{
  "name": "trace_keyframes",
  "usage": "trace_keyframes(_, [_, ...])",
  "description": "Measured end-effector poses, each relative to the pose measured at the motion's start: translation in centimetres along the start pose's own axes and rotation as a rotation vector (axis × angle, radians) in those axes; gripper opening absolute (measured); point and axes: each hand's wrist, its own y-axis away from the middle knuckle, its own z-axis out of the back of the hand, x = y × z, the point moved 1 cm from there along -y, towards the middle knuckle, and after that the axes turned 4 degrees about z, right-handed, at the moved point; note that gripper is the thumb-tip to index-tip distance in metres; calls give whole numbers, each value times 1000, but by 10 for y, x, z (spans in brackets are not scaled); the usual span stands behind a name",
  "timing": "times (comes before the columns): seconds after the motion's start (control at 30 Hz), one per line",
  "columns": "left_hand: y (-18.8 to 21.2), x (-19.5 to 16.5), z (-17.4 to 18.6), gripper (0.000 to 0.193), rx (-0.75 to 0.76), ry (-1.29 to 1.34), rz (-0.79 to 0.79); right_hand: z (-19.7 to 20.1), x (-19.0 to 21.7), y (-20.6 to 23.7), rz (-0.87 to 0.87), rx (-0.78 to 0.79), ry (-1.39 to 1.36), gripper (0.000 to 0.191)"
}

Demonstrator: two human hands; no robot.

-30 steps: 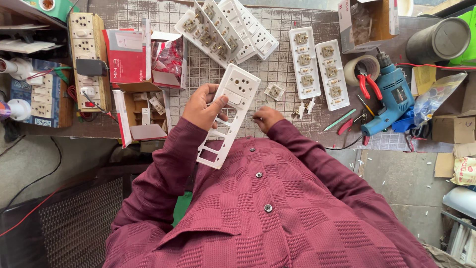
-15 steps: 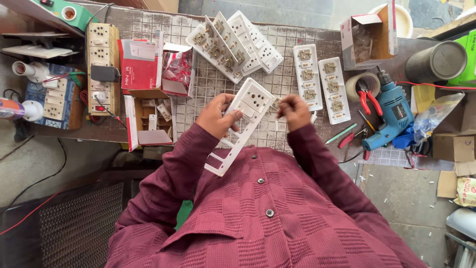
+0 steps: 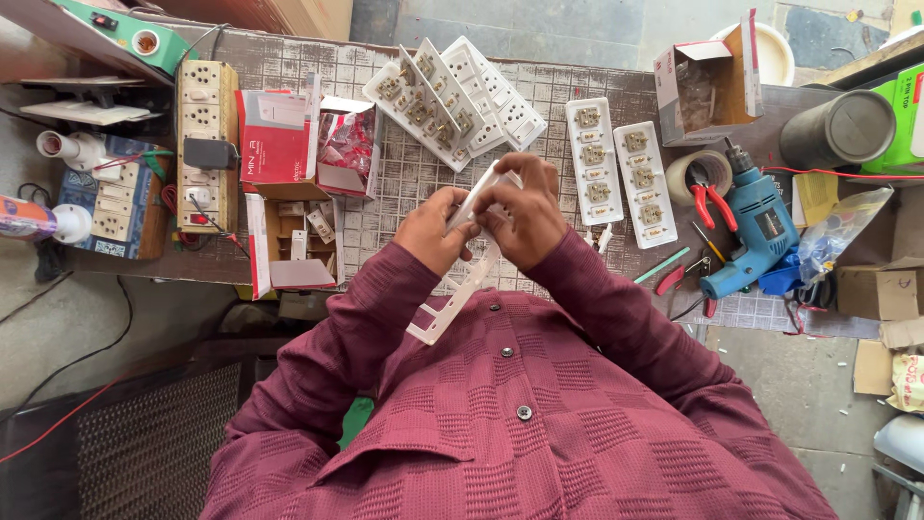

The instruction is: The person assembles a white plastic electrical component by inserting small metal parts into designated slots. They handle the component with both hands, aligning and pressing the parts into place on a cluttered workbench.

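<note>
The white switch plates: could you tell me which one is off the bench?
The long white plate held in both hands, left hand and right hand; the others lie flat on the bench.

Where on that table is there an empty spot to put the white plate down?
Bare grid top lies between the red boxes and the hands, and under the fanned plates. The right end is crowded: blue drill, pliers, tape roll.

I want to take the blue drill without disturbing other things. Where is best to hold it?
Probably grip the blue drill by its handle, the part slanting down-left, coming from above. The chuck end touches the red pliers and tape roll, so approach from there looks cramped.
</note>
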Motion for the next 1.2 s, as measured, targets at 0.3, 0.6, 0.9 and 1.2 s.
trace_keyframes(0.3, [12, 1, -1, 63, -46, -274, -211, 2, -78, 23, -553, 169, -756, 20])
trace_keyframes(0.6, [46, 5, -20, 77, -226, -771, -649, -21, -100, 32, -566, 42, -822, 17])
trace_keyframes(0.9, [39, 49, 9, 62, -228, -282, -504, -95, -125, 73, -369, 253, -329, 13])
trace_keyframes(1.2, [14, 84, 16, 67, 297, 1182, -53, -154, -115, 86, -1, 528, 96, 14])
